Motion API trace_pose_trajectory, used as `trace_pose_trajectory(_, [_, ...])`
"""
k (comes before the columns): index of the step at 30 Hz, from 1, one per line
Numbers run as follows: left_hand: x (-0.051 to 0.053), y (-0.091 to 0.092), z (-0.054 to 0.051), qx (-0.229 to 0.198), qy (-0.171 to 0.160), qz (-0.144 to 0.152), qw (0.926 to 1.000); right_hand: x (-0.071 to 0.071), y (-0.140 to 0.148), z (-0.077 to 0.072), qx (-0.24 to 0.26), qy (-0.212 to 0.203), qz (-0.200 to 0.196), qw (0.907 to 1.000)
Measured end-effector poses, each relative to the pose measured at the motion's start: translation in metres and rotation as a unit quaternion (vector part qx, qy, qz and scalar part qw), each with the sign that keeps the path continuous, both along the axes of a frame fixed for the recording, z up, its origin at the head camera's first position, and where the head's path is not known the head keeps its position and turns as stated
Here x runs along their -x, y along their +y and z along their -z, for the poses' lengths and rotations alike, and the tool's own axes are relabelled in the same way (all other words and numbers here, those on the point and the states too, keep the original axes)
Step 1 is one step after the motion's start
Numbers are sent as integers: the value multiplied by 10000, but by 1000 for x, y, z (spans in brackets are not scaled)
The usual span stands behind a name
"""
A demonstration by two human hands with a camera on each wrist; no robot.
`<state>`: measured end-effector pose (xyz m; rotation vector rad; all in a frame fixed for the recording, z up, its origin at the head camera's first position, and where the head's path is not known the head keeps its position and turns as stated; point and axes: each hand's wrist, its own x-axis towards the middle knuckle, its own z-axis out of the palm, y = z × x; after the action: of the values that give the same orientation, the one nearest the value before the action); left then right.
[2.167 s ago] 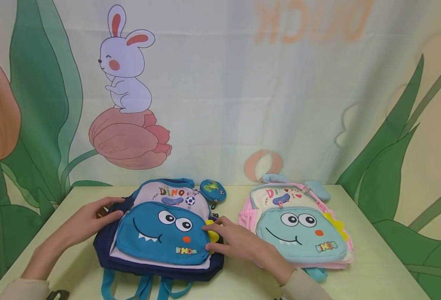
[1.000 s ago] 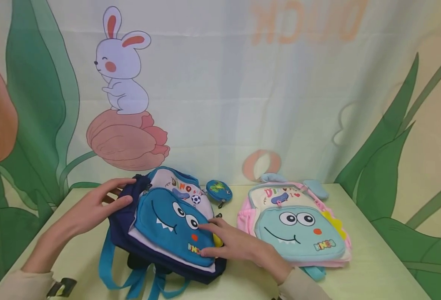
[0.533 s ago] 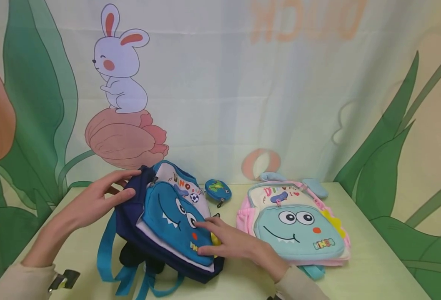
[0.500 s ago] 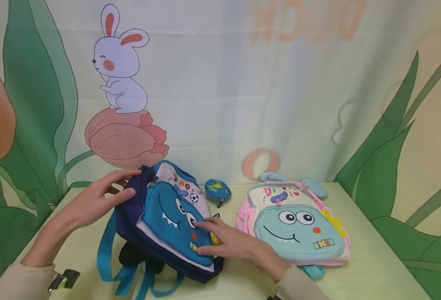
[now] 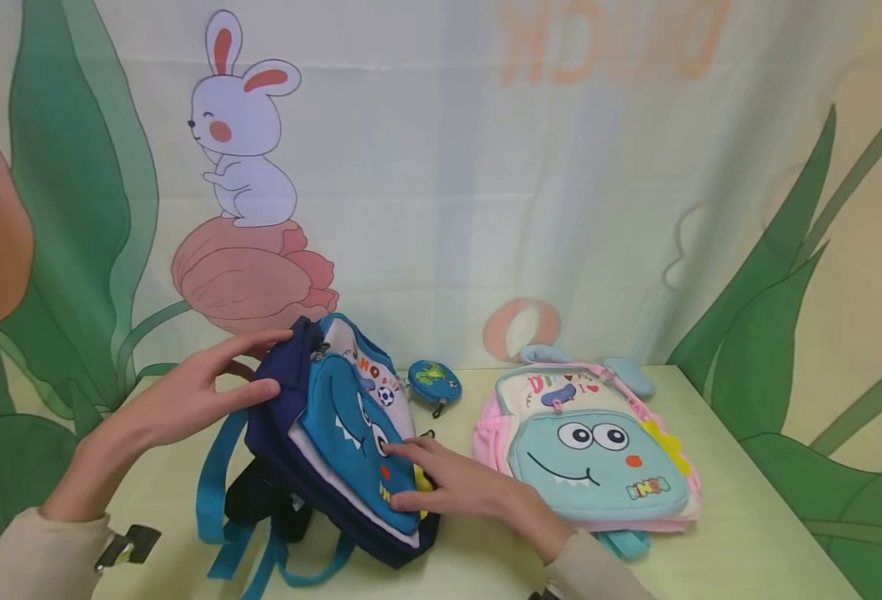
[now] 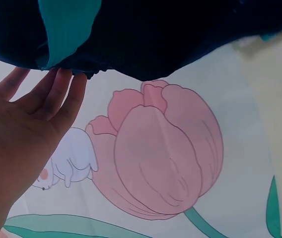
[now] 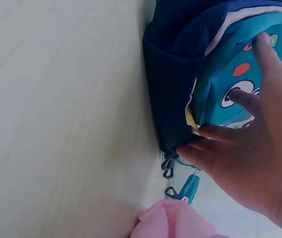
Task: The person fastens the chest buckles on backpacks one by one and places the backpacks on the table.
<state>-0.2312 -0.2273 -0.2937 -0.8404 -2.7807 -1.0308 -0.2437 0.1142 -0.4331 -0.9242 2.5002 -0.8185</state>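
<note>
Blue backpack point(image 5: 338, 437), contents hidden, aslant between left grip point(image 5: 193, 396) and right grip point(image 5: 458, 481), both spread.

blue backpack point(image 5: 339, 429): lettering point(image 5: 386, 493) partly behind right hand point(image 5: 459, 482) | black part point(image 5: 257, 492) unclear, perhaps padding | pink backpack point(image 7: 176, 220) cropped, right-wrist view

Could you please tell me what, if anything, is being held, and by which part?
The blue bag: the left hand grips its raised navy side; the right hand rests on its front pocket and opposite edge.

Soft, even light; backpack point(image 6: 146, 29) near-black in left-wrist view
</note>
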Motion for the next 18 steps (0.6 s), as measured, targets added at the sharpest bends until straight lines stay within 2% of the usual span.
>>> trace_pose_trajectory(7, [1,7,-9,51,155,69,9998,0,-3,1,129,-91,-101,9998])
trace_pose_trajectory(18, [-1,22,-24,313,288,-10,9991,0,-10,1,228,82,-249,9994])
